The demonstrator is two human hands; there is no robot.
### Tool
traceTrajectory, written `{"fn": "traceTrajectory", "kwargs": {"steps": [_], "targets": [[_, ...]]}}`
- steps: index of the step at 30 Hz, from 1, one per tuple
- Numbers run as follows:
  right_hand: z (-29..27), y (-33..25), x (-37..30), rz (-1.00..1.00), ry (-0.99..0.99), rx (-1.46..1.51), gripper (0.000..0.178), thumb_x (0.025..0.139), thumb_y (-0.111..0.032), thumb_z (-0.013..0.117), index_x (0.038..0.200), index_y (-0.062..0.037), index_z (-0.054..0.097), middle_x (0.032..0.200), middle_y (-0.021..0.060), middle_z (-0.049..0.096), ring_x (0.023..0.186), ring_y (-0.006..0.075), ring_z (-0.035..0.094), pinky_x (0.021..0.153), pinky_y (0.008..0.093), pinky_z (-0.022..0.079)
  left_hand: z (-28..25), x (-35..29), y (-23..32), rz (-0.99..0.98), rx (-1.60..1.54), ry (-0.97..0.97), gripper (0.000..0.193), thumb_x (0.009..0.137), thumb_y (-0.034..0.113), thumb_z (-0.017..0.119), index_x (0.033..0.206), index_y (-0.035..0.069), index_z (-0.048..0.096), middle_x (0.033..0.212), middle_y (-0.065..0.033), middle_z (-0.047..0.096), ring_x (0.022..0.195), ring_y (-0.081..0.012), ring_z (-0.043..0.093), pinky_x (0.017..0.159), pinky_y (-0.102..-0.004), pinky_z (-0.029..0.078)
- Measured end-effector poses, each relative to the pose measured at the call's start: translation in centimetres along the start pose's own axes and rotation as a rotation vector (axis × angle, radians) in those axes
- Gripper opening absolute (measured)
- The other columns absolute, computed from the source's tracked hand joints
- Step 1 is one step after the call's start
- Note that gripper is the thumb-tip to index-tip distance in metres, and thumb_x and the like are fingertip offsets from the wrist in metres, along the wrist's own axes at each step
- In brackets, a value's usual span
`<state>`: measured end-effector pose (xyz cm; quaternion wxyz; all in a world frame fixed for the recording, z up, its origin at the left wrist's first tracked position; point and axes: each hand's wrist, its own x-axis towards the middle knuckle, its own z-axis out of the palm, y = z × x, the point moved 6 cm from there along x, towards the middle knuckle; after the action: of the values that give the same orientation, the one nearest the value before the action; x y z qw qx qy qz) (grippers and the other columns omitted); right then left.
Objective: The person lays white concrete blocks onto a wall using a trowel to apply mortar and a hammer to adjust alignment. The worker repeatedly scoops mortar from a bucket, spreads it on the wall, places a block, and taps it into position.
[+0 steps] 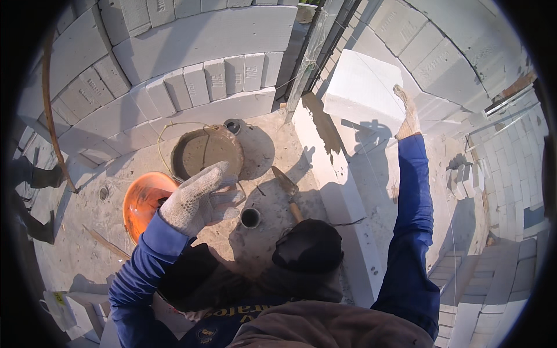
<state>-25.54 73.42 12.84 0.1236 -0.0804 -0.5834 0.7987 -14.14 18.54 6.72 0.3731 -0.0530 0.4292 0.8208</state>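
Walls of pale blocks (203, 43) rise at the far side and at the right, and sunlight lies across a dusty concrete floor (104, 217). A large white block (362, 87) is at the far end of a low block wall (342, 191), just beyond a patch of wet grey mortar (323, 124); I cannot tell if its underside rests fully on something. The right hand (408, 113), in a knitted glove, is against the right end of this block, but whether its fingers grasp or only lean there cannot be told. The left hand (200, 194), gloved also, has its fingers extended and released, with nothing in them, near the orange basin (145, 200) and the round tub of mortar (206, 152). A trowel (284, 181) lies on the floor left of the low wall, and a small grey pot (250, 218) stands near it. A thin string (371, 159) runs close to the block. In my judgement, such a block is steadied better with the whole palm than with fingertips, and the free hand would help at its other end. It seems wise to keep the block level, away from the string, and not to scrape the mortar.
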Motion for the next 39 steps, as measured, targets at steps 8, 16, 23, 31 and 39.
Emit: {"fn": "traceTrajectory", "kwargs": {"steps": [8,16,23,31,39], "targets": [[1.3,0.5,4.8,0.034,0.011,0.002,0.056,0.106,-0.029,0.064,0.15,0.0028,0.052,0.139,0.017,0.067,0.126,0.027,0.067,0.104,0.0383,0.057,-3.0,-3.1,-0.1,0.115,-0.022,0.058,0.064,0.105,0.035,0.067,0.159,0.009,0.045,0.145,-0.0154,0.06,0.125,-0.0355,0.066,0.097,-0.05,0.059],[1.3,-5.2,7.4,-0.13,0.093,-0.325,0.063,0.094,-0.036,0.077,0.14,0.0055,0.065,0.128,0.0188,0.074,0.107,0.0282,0.074,0.096,0.0337,0.054,-2.7,-3.0,0.3,0.169,-0.056,0.075,0.06,0.105,0.033,0.067,0.157,0.007,0.048,0.143,-0.0165,0.062,0.121,-0.033,0.068,0.097,-0.0486,0.06],[4.0,-8.4,7.6,-0.297,0.174,-1.179,0.078,0.084,-0.058,0.079,0.124,0.0089,0.073,0.114,0.0195,0.078,0.108,0.0286,0.072,0.092,0.0332,0.052,-3.4,-3.1,0.4,0.181,-0.052,0.105,0.062,0.105,0.032,0.068,0.157,0.007,0.048,0.142,-0.0168,0.063,0.122,-0.0334,0.068,0.097,-0.0485,0.061],[2.9,-9.5,8.1,-0.633,-0.104,-1.07,0.068,0.091,-0.051,0.078,0.125,0.0077,0.074,0.12,0.0163,0.078,0.113,0.026,0.072,0.099,0.0318,0.053,-3.4,-2.7,0.5,0.203,-0.049,0.126,0.062,0.105,0.035,0.066,0.157,0.007,0.046,0.142,-0.0167,0.06,0.121,-0.0365,0.067,0.093,-0.0497,0.062],[5.4,-11.3,7.4,-0.213,0.076,-1.264,0.07,0.096,-0.053,0.069,0.144,-0.0019,0.066,0.137,0.0147,0.072,0.129,0.0228,0.066,0.112,0.0337,0.046,-3.4,-3.1,1.0,0.204,-0.01,0.148,0.071,0.102,0.039,0.069,0.159,0.007,0.043,0.146,-0.0181,0.059,0.123,-0.0363,0.066,0.095,-0.0505,0.061]]}}
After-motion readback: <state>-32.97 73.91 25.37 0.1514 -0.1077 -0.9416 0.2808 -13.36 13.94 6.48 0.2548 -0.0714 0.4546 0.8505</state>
